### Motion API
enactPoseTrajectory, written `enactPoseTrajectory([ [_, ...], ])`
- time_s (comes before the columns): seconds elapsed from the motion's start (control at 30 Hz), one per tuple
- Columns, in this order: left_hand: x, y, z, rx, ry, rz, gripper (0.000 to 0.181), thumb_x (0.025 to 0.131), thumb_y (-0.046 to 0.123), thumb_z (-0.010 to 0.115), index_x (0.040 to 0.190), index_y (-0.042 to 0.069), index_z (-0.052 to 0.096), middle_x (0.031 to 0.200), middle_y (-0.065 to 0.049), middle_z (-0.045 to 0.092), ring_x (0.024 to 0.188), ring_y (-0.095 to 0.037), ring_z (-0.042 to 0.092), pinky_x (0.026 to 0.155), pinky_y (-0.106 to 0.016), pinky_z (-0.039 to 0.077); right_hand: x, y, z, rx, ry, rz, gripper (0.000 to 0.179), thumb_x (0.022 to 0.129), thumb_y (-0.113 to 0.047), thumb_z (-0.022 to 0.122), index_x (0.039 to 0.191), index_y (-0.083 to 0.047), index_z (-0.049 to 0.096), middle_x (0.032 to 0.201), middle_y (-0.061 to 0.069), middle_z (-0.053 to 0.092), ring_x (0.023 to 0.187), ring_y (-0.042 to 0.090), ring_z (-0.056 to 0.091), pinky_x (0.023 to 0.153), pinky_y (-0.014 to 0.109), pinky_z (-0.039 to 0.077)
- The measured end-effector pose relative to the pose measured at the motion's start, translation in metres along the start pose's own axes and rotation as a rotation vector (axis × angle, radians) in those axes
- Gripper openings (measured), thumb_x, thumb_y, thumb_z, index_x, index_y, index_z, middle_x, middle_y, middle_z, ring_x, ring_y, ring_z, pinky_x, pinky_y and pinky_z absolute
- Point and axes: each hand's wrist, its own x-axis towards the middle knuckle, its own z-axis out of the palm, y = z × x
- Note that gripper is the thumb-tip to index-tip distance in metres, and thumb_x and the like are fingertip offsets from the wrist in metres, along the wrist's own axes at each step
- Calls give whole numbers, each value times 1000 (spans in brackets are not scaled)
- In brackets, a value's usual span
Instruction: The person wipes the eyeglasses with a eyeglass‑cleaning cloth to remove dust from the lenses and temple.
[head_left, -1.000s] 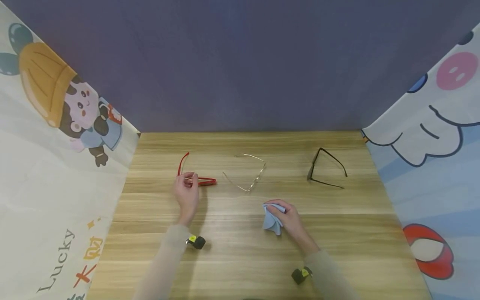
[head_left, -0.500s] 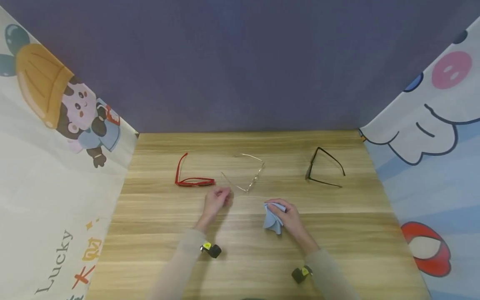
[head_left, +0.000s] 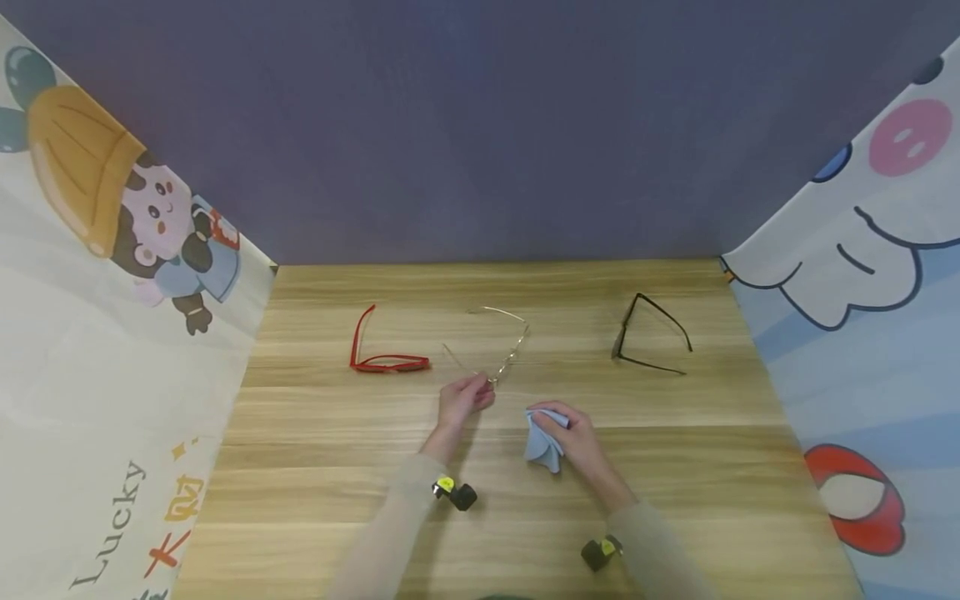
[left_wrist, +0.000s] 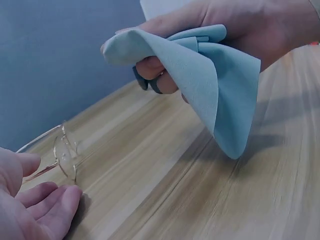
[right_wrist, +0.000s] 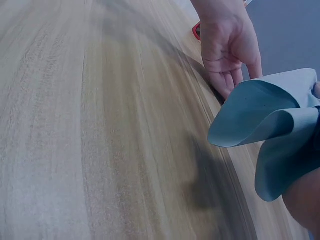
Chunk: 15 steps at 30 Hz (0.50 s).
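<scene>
Since the earlier frames, the left hand (head_left: 463, 398) has moved from the red plastic-framed glasses (head_left: 393, 368) to the thin gold wire-framed glasses (head_left: 511, 360); the right hand (head_left: 576, 430) and its soft light-blue cloth (head_left: 543, 448) have stayed almost in place. The left hand's thumb and fingers stand apart, loosely bent, at the near corner of the gold pair, and seem to hold nothing; the hand partly hides this corner, so I cannot tell if they already touch the wire. The right hand pinches the cloth, which hangs in folds above the wooden counter (head_left: 675, 483).

I judge that a careless squeeze on one thin arm could bend it, or make the pair slide or turn, because it is light and lies unfolded. A fingertip on a lens could leave a mark.

The red pair lies just left of the gold one, the black-framed glasses (head_left: 622, 335) well apart at right. Nothing visible blocks the left hand; the cloth hangs near, on the right.
</scene>
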Motion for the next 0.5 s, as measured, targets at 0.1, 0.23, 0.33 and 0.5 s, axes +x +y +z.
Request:
enactPoseTrajectory([
  [0.1, 1, 0, 4, -12, 1, -8, 36, 100, 14, 68, 121, -16, 64, 105, -26, 74, 80, -15, 75, 82, -28, 63, 0, 1, 0, 2, 5, 17, 23, 100, -20, 70, 115, -3, 73, 109, 1, 75, 95, 13, 65, 83, 27, 54],
  [0.23, 1, 0, 7, -25, 1, -16, 35, 100, 13, 68, 120, -16, 64, 109, -28, 73, 83, -17, 76, 84, -30, 63, 1, 3, -1, 3, 10, 23, 24, 100, -19, 70, 115, -1, 73, 110, 3, 75, 97, 14, 65, 84, 27, 54],
  [0.33, 0, 0, 8, -31, -1, -25, 34, 100, 12, 68, 121, -15, 64, 111, -28, 72, 86, -18, 76, 86, -31, 63, 1, 3, -1, -2, 14, 25, 23, 99, -19, 70, 114, -2, 74, 110, 3, 75, 96, 13, 65, 83, 26, 54],
  [0.5, -1, 0, 11, -46, 9, -31, 31, 100, 9, 68, 120, -15, 65, 110, -27, 73, 85, -16, 75, 87, -31, 62, 1, 3, 0, 5, 10, 28, 23, 99, -19, 72, 113, -2, 74, 108, 3, 76, 95, 12, 66, 82, 24, 54],
])
